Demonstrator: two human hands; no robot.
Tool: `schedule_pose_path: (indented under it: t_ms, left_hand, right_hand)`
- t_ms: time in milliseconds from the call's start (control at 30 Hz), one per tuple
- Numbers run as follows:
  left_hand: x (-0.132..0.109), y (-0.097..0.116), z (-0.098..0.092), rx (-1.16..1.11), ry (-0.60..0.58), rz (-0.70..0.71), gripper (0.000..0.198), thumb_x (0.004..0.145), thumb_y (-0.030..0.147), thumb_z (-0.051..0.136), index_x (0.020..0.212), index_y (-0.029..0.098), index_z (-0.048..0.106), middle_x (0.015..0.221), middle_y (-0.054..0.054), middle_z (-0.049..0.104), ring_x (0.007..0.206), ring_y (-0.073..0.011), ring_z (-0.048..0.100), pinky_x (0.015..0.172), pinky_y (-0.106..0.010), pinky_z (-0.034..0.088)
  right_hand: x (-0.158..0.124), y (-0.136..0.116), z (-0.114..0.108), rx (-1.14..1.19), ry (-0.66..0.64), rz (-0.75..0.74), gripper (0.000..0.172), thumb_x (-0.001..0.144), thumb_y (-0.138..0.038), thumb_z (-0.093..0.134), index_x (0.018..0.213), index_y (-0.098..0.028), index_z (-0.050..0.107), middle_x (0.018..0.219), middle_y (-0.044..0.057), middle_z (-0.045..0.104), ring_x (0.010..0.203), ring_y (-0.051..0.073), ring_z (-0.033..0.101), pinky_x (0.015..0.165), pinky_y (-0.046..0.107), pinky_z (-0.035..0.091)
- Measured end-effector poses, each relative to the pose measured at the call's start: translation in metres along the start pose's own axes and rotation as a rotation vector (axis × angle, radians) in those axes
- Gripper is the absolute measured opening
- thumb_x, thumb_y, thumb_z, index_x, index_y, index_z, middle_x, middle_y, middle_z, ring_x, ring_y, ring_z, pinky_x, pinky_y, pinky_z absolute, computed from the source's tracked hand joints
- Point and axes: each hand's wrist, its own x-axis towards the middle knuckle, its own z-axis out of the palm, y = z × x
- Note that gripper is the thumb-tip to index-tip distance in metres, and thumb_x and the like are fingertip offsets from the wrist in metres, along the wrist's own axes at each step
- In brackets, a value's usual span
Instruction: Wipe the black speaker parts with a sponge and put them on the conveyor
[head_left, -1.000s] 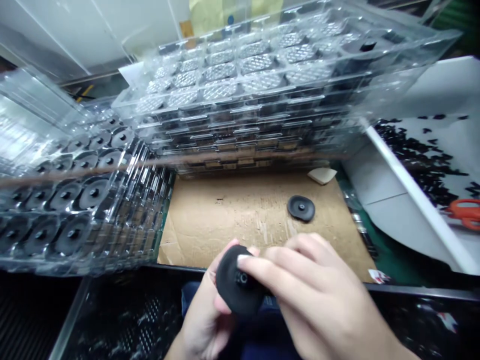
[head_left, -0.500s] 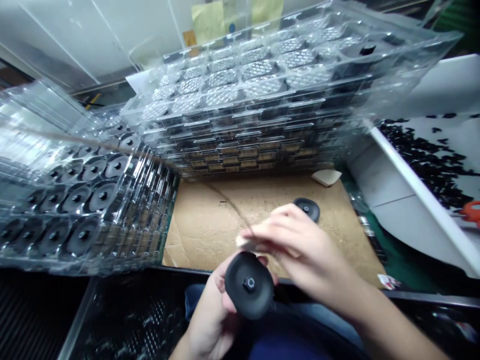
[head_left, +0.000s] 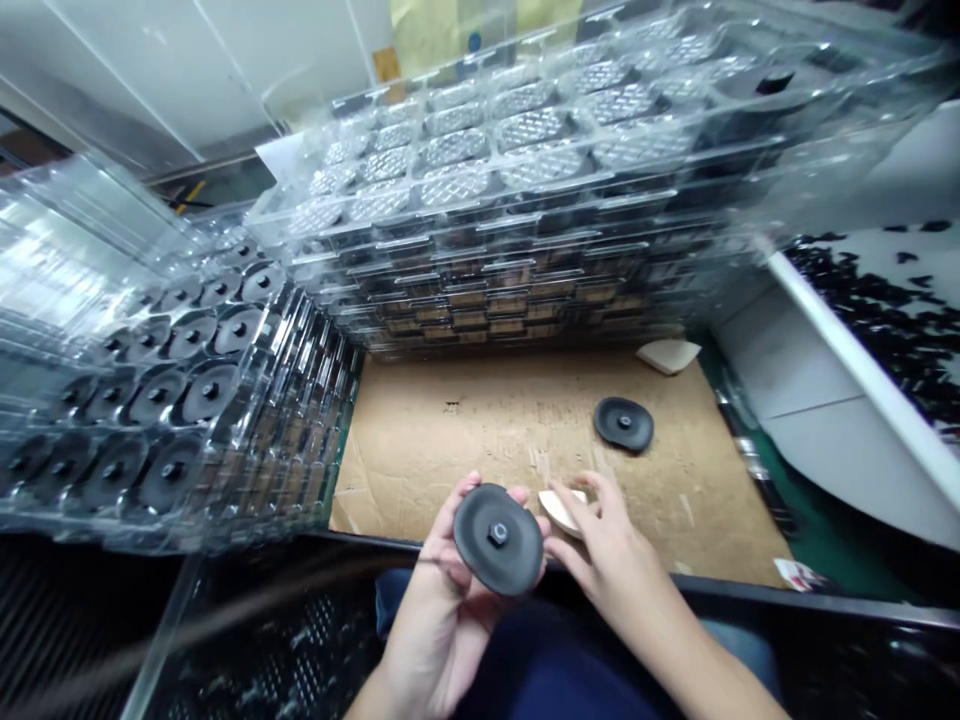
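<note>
A dark rounded disc (head_left: 510, 562) with a small raised hub rests in my left hand (head_left: 450, 600), its fingers wrapped around the edge. My right hand (head_left: 611, 550) is just right of it, fingers apart, over a cream-coloured wedge-like piece (head_left: 561, 512) at the front of the cardboard (head_left: 450, 440). Its fingertips overlap the piece; whether they grip it is unclear. A second dark disc (head_left: 624, 424) lies on the cardboard beyond my right hand. Another cream piece (head_left: 669, 355) sits at the back right of the cardboard.
Stacked clear trays (head_left: 480, 240) line the back. At the left, more stacked trays (head_left: 247, 430) hold dark discs (head_left: 157, 395). A white bin (head_left: 847, 380) at the right holds small black parts (head_left: 877, 320). A blurred cord crosses the lower left.
My right hand has moved down and away from the disc, with the cream piece now lower, at the cardboard. The left hand still holds its disc. The view has shifted slightly.
</note>
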Motion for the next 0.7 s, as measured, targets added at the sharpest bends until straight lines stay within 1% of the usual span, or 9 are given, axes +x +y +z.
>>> schedule_pose_path:
  t_ms: [100,200,333,400,467,533,567,600,700]
  left_hand:
    - [0.004,-0.002,-0.001,-0.012,-0.025,0.054,0.049,0.058,0.035,0.077,0.104,0.031,0.063,0.113,-0.005,0.067,0.105,-0.0277,0.061,0.083,-0.032,0.051]
    - [0.005,-0.005,-0.001,0.020,0.003,0.085,0.055,0.059,0.037,0.076,0.110,0.031,0.059,0.116,-0.007,0.064,0.105,-0.0278,0.061,0.084,-0.033,0.050]
    - [0.004,-0.010,-0.003,0.100,0.085,0.140,0.062,0.057,0.043,0.077,0.114,0.024,0.059,0.115,-0.010,0.063,0.104,-0.0268,0.059,0.089,-0.035,0.047]
    - [0.003,-0.012,-0.005,0.101,0.119,0.124,0.058,0.061,0.042,0.075,0.114,0.023,0.060,0.108,-0.008,0.066,0.103,-0.0261,0.059,0.091,-0.036,0.045]
    - [0.002,-0.011,-0.006,0.110,0.158,0.098,0.053,0.063,0.036,0.075,0.113,0.026,0.060,0.106,-0.006,0.067,0.103,-0.0255,0.059,0.091,-0.035,0.045]
    - [0.001,-0.010,-0.005,0.127,0.190,0.120,0.051,0.062,0.027,0.076,0.110,0.029,0.062,0.110,-0.004,0.067,0.103,-0.0246,0.059,0.090,-0.034,0.046]
    - [0.001,-0.010,-0.004,0.130,0.192,0.131,0.048,0.060,0.025,0.077,0.107,0.029,0.064,0.109,-0.003,0.067,0.103,-0.0242,0.059,0.090,-0.033,0.045]
    - [0.001,-0.009,-0.002,0.127,0.184,0.133,0.044,0.059,0.026,0.078,0.102,0.027,0.066,0.106,-0.003,0.069,0.102,-0.0243,0.059,0.091,-0.033,0.045]
    - [-0.002,-0.008,0.006,0.088,0.112,0.095,0.035,0.058,0.032,0.079,0.091,0.023,0.071,0.098,-0.004,0.071,0.101,-0.0245,0.060,0.095,-0.033,0.043]
  right_hand:
    - [0.004,0.001,-0.003,0.013,-0.015,-0.018,0.033,0.085,-0.031,0.042,0.110,-0.018,0.059,0.098,0.012,0.057,0.060,0.020,0.064,0.048,0.033,0.053]
    - [0.019,-0.011,-0.024,0.067,0.012,-0.032,0.029,0.089,-0.028,0.038,0.109,-0.020,0.057,0.089,0.007,0.063,0.066,0.019,0.065,0.055,0.031,0.053]
    - [0.033,-0.062,-0.067,0.199,0.127,-0.107,0.021,0.091,-0.029,0.043,0.110,-0.025,0.052,0.103,0.003,0.064,0.090,0.016,0.062,0.072,0.026,0.051]
    - [0.033,-0.089,-0.082,0.329,0.153,-0.312,0.023,0.090,-0.021,0.044,0.112,-0.022,0.052,0.099,0.003,0.065,0.088,0.016,0.060,0.075,0.029,0.047]
    - [0.033,-0.108,-0.089,0.397,0.034,-0.426,0.023,0.088,-0.014,0.043,0.107,-0.019,0.055,0.093,0.003,0.066,0.081,0.015,0.059,0.072,0.029,0.045]
    - [0.035,-0.117,-0.090,0.393,-0.155,-0.436,0.022,0.086,-0.010,0.043,0.099,-0.020,0.058,0.088,0.000,0.067,0.075,0.014,0.058,0.068,0.028,0.043]
    - [0.037,-0.118,-0.089,0.375,-0.202,-0.420,0.021,0.086,-0.010,0.043,0.096,-0.020,0.059,0.087,-0.001,0.067,0.074,0.014,0.058,0.068,0.028,0.042]
    - [0.038,-0.119,-0.088,0.348,-0.174,-0.402,0.021,0.087,-0.011,0.042,0.097,-0.020,0.059,0.085,0.000,0.067,0.072,0.015,0.058,0.068,0.029,0.041]
    - [0.038,-0.118,-0.087,0.337,0.032,-0.436,0.023,0.088,-0.013,0.041,0.103,-0.015,0.058,0.086,0.005,0.066,0.074,0.017,0.057,0.071,0.032,0.041]
